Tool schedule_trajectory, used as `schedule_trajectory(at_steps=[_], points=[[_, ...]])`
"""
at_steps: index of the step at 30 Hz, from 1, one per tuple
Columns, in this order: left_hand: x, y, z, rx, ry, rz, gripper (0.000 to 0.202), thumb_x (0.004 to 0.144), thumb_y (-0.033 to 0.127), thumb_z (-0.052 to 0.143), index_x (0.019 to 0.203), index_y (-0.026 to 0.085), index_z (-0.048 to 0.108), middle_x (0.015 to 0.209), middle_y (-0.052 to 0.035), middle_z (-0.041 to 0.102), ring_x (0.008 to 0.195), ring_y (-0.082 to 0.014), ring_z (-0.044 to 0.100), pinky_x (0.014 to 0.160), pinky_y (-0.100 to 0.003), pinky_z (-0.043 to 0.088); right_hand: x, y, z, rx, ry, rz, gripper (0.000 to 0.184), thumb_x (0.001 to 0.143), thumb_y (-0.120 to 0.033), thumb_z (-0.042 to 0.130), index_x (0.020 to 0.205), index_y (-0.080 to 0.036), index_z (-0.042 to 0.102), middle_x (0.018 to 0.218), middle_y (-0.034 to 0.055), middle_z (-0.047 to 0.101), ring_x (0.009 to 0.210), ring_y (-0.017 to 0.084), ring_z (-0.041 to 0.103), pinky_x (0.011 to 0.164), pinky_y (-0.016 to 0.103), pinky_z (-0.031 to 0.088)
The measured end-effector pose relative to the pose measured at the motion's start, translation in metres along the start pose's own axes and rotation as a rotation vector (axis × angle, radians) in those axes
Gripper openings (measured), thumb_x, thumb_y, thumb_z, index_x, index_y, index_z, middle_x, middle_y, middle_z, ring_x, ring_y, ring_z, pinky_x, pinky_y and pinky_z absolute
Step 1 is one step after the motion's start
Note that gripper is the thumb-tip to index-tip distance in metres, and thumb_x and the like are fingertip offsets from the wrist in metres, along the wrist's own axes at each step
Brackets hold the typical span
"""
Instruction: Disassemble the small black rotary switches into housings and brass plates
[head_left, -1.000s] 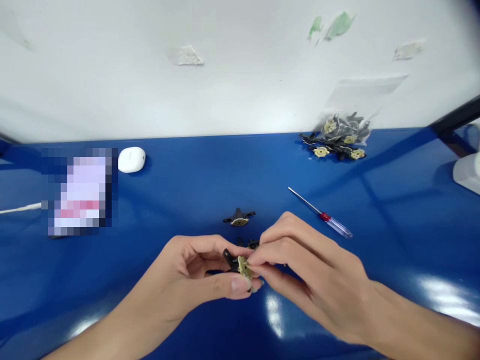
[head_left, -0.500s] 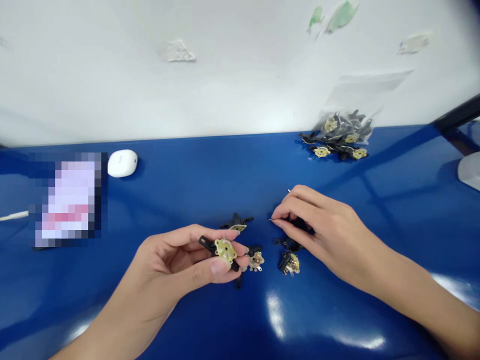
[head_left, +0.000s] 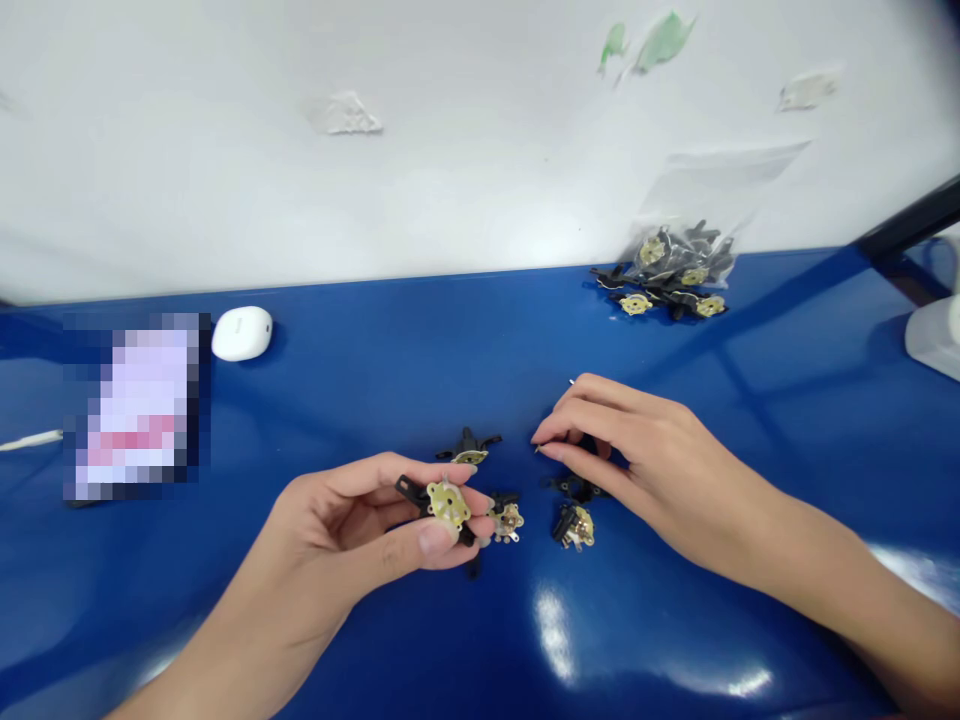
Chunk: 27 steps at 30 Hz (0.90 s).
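Note:
My left hand [head_left: 352,535] pinches a small black part with a brass-coloured disc [head_left: 442,502] between thumb and fingers, just above the blue table [head_left: 375,370]. My right hand [head_left: 637,465] lies over the table to the right, its fingertips pinched together on something tiny I cannot make out. It covers most of a screwdriver, whose metal tip [head_left: 571,382] pokes out behind the fingers. Between the hands lie three similar loose parts: one behind [head_left: 469,447], one beside my left fingertips [head_left: 508,518], one under my right hand [head_left: 574,522].
A clear bag of several black and brass parts [head_left: 671,275] leans on the white wall at the back right. A white oval device [head_left: 241,333] and a blurred-out flat object [head_left: 135,405] sit at the left. A white object [head_left: 934,340] stands at the right edge.
My hands have come apart. The right hand left the part held in my left hand and moved right, onto the table over the screwdriver. The left hand still holds the part.

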<state>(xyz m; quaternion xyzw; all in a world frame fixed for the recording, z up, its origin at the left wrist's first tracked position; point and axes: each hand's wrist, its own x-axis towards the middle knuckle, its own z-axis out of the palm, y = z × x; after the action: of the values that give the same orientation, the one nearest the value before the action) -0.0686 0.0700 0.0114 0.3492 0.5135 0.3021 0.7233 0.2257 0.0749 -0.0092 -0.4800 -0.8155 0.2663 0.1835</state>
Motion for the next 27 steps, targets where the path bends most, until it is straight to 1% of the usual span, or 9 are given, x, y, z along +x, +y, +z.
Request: schedule_trajectory(at_steps=[5,9,12,15,17,18,20,23,27], points=[[-0.001,0.001,0.001,0.001,-0.023,0.018,0.028,0.081,0.034,0.109,0.104,0.025,0.096,0.101,-0.0082,0.094,0.098,-0.0287,0.091,0.089,-0.034,0.076,0.001,-0.002,-0.003,-0.012,0.066,0.007,0.020,0.121,-0.024,0.054,0.119,-0.026,0.074,0.117,0.0054,0.073,0.094,0.018,0.074,0.084,0.032,0.057],[0.001,-0.003,-0.006,0.005,-0.093,0.048,0.025,0.084,0.032,0.107,0.105,0.027,0.096,0.105,-0.0079,0.095,0.098,-0.0264,0.091,0.089,-0.030,0.075,0.002,-0.005,-0.008,-0.010,0.109,-0.003,0.016,0.117,-0.018,0.063,0.118,-0.025,0.077,0.110,0.0038,0.076,0.083,0.016,0.071,0.074,0.029,0.056],[0.003,-0.005,-0.010,0.004,-0.164,0.046,0.022,0.088,0.028,0.104,0.109,0.029,0.096,0.106,-0.0067,0.095,0.099,-0.0240,0.091,0.090,-0.027,0.074,0.003,-0.011,-0.010,0.051,0.197,-0.039,0.013,0.113,-0.017,0.070,0.119,-0.025,0.078,0.106,0.0025,0.076,0.082,0.014,0.069,0.067,0.026,0.054],[0.003,-0.005,-0.010,0.008,-0.204,0.024,0.022,0.089,0.029,0.104,0.110,0.029,0.096,0.105,-0.0067,0.095,0.099,-0.0239,0.091,0.092,-0.028,0.073,0.001,-0.023,-0.005,0.180,0.243,-0.138,0.018,0.110,-0.023,0.079,0.128,-0.024,0.078,0.111,0.0030,0.077,0.092,0.014,0.071,0.077,0.025,0.060],[0.003,-0.006,-0.008,0.005,-0.226,-0.005,0.022,0.087,0.029,0.105,0.108,0.030,0.097,0.104,-0.0050,0.095,0.097,-0.0234,0.090,0.090,-0.028,0.073,-0.001,-0.033,0.002,0.251,0.212,-0.216,0.030,0.108,-0.028,0.083,0.137,-0.024,0.077,0.121,0.0053,0.075,0.103,0.015,0.073,0.088,0.026,0.064],[0.002,-0.007,-0.008,0.006,-0.244,-0.017,0.021,0.086,0.028,0.105,0.105,0.030,0.097,0.102,-0.0036,0.094,0.095,-0.0225,0.089,0.088,-0.027,0.072,-0.002,-0.037,0.006,0.270,0.192,-0.254,0.035,0.108,-0.030,0.083,0.141,-0.023,0.075,0.126,0.0069,0.074,0.108,0.016,0.074,0.091,0.027,0.065],[0.000,-0.009,-0.007,0.018,-0.288,-0.032,0.016,0.086,0.026,0.105,0.100,0.030,0.097,0.097,-0.0007,0.093,0.092,-0.0192,0.086,0.085,-0.023,0.070,-0.005,-0.044,0.014,0.276,0.156,-0.307,0.038,0.109,-0.031,0.082,0.145,-0.021,0.074,0.133,0.0098,0.071,0.112,0.017,0.076,0.089,0.027,0.067],[-0.002,-0.012,-0.007,0.027,-0.359,-0.048,0.011,0.088,0.022,0.101,0.095,0.030,0.096,0.093,0.0028,0.089,0.089,-0.0146,0.082,0.083,-0.018,0.067,-0.007,-0.049,0.022,0.261,0.158,-0.349,0.028,0.112,-0.026,0.077,0.140,-0.019,0.076,0.129,0.0103,0.071,0.104,0.015,0.077,0.083,0.025,0.067],[-0.002,-0.011,-0.007,0.011,-0.380,-0.061,0.012,0.089,0.020,0.100,0.095,0.030,0.097,0.089,0.0039,0.086,0.082,-0.0120,0.078,0.083,-0.017,0.066,-0.006,-0.050,0.026,0.303,0.185,-0.335,0.023,0.114,-0.027,0.075,0.135,-0.019,0.078,0.124,0.0084,0.071,0.098,0.012,0.078,0.082,0.023,0.067]])
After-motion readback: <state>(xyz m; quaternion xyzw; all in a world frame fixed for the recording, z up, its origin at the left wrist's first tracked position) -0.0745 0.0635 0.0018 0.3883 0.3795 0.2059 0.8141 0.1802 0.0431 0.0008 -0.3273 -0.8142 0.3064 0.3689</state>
